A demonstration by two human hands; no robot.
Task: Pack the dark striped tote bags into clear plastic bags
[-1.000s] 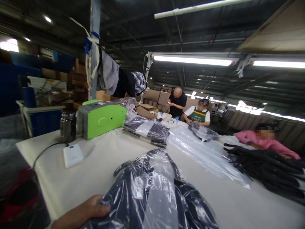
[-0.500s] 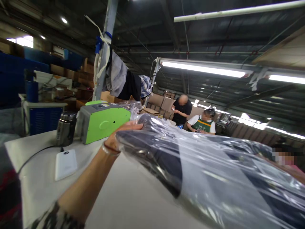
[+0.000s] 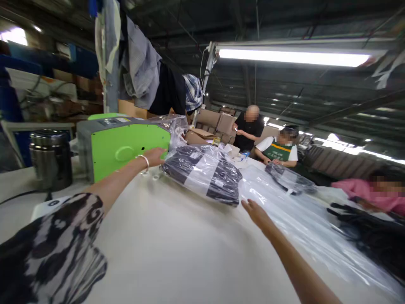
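Note:
A stack of dark garments in clear plastic bags point(image 3: 204, 172) lies on the white table point(image 3: 164, 249), beside a green and grey machine point(image 3: 122, 141). My left hand point(image 3: 155, 156) reaches out to the stack's left end and touches it, fingers stretched forward. Just short of the stack's near right corner, my right hand point(image 3: 257, 213) hovers with its fingers extended and nothing in them.
A steel flask point(image 3: 50, 158) stands left of the machine. Loose clear bags point(image 3: 284, 211) spread to the right, with dark garments point(image 3: 373, 232) beyond. Three other people work at the table's far side. Clothes hang on a pole point(image 3: 109, 55) behind the machine.
The bagged dark garment was on the table under my left hand, then lifted and carried forward. Now it lies on the stack beside the green machine, and both hands are letting go.

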